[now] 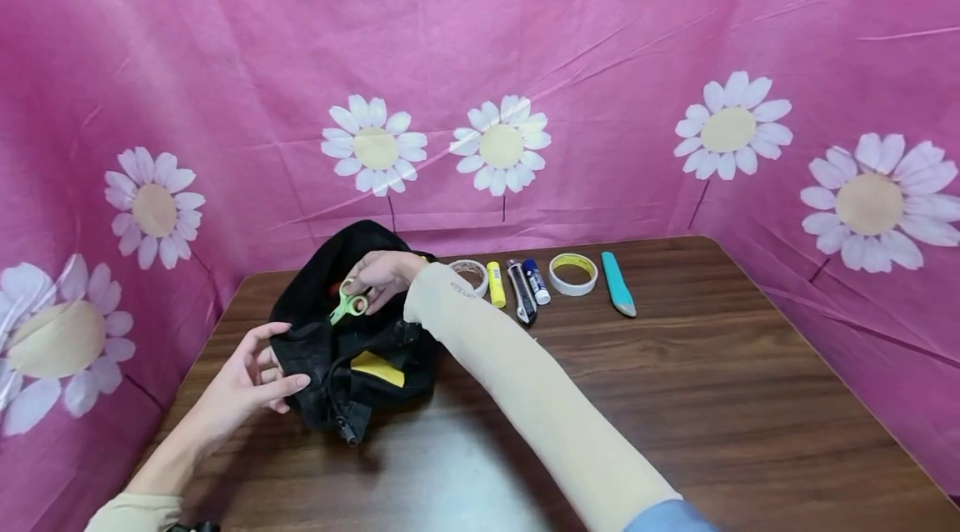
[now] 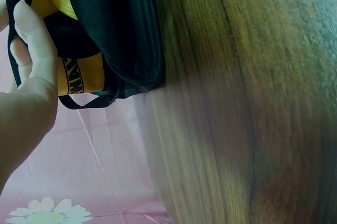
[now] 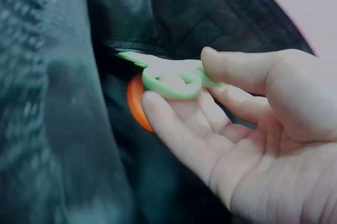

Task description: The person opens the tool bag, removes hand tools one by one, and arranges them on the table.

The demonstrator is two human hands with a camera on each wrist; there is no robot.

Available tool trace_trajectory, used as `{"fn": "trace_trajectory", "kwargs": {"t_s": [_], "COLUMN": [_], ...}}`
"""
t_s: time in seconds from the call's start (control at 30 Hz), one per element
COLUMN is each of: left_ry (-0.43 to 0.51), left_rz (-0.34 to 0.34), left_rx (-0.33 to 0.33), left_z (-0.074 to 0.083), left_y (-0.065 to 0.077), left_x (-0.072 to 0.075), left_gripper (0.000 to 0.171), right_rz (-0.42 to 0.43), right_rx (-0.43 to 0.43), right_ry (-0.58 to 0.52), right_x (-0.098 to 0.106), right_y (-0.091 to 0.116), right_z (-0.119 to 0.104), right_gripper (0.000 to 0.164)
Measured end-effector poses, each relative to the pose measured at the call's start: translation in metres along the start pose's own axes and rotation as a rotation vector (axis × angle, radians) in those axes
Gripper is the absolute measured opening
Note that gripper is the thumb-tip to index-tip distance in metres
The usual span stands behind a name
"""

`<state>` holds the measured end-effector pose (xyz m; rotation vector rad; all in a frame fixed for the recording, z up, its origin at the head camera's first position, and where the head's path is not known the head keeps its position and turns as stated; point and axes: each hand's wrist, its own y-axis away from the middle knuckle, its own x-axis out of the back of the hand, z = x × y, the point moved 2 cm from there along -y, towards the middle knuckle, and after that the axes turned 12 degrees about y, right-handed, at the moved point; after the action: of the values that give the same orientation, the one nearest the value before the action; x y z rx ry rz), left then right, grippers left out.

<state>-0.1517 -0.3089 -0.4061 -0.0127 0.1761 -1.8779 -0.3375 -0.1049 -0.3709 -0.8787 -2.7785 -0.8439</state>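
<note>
A black fabric bag (image 1: 318, 269) lies with its mouth spread at the left of the table. My left hand (image 1: 242, 372) holds the bag's near left edge, thumb on one side and fingers on the other. Inside the opening, my right hand (image 1: 384, 275) pinches a pair of light green scissors (image 3: 171, 93) by the handles. The blades point down into the bag, their tips hidden. Just beneath the scissors, an orange curved piece (image 3: 137, 103) shows in the right wrist view; its kind is unclear. Yellow lettered patches (image 2: 87, 74) mark the bag.
Along the back of the wooden table (image 1: 720, 365) lie a white tape roll (image 1: 480, 275), a yellow stick (image 1: 496, 284), a box cutter (image 1: 521, 292), a blue glue stick (image 1: 536, 282), another tape roll (image 1: 573, 288) and a teal cutter-like tool (image 1: 617, 283). Pink flowered cloth (image 1: 600, 32) surrounds the table.
</note>
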Motion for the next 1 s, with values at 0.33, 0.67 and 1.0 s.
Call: {"fn": "trace_trajectory", "kwargs": {"t_s": [0.33,0.67,1.0], "left_ry": [-0.003,-0.009,-0.008], "left_rz": [0.008,-0.004,-0.025], "left_rx": [0.029,0.045,0.044], "left_z": [0.0,-0.002,-0.001], "left_y": [-0.003,-0.005,-0.006], "left_x": [-0.001,-0.002,-0.002], "left_gripper": [0.07,0.07,0.069], "right_rz": [-0.04,-0.03,0.007], "right_rx": [-0.037,-0.005,0.058], "right_ry": [0.18,0.267,0.221], "right_x": [0.01,0.02,0.044], "right_y": [0.039,0.077,0.118], "right_z": [-0.032,-0.049,-0.062], "right_gripper": [0.024,0.025,0.02]}}
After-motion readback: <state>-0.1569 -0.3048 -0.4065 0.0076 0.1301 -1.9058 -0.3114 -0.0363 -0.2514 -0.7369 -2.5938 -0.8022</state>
